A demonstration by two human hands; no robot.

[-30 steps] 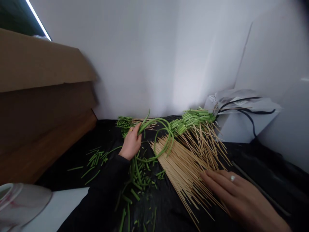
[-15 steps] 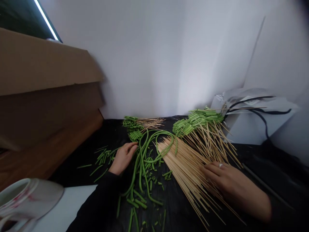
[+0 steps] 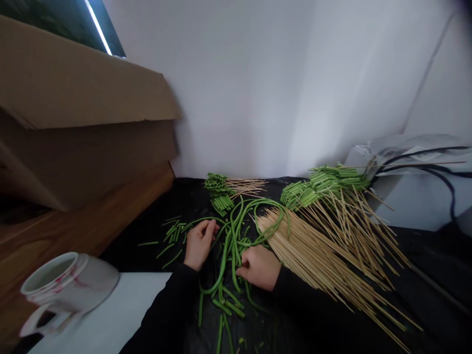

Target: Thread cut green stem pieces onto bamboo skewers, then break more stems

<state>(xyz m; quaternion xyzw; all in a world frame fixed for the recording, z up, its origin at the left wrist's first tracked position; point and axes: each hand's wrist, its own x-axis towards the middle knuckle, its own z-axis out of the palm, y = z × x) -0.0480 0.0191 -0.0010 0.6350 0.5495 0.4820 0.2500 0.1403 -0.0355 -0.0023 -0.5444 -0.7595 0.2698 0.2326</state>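
My left hand [image 3: 199,244] is closed in a pinch at the left of a tangle of long green beans [image 3: 236,228]; a bean strand seems to run from its fingertips. My right hand [image 3: 261,268] is curled shut just right of the tangle, over cut bean pieces. Its fingers hide what they hold, if anything. To the right, a fan of bare bamboo skewers [image 3: 313,248] lies on the black sheet. Behind it is a pile of skewered bean pieces [image 3: 326,184], and a smaller skewered stack [image 3: 217,191] sits near the wall.
Loose bean pieces [image 3: 173,233] lie on the left. A white mug [image 3: 84,282] stands on a pale board [image 3: 140,290] at lower left. A cardboard box [image 3: 96,93] rises behind it. Dark cables [image 3: 438,167] and plastic wrapping [image 3: 398,145] are at the right.
My right hand has left the bamboo skewers and moved left to the beans, its fingers now curled. My left hand stays beside the beans. The view has turned slightly left.
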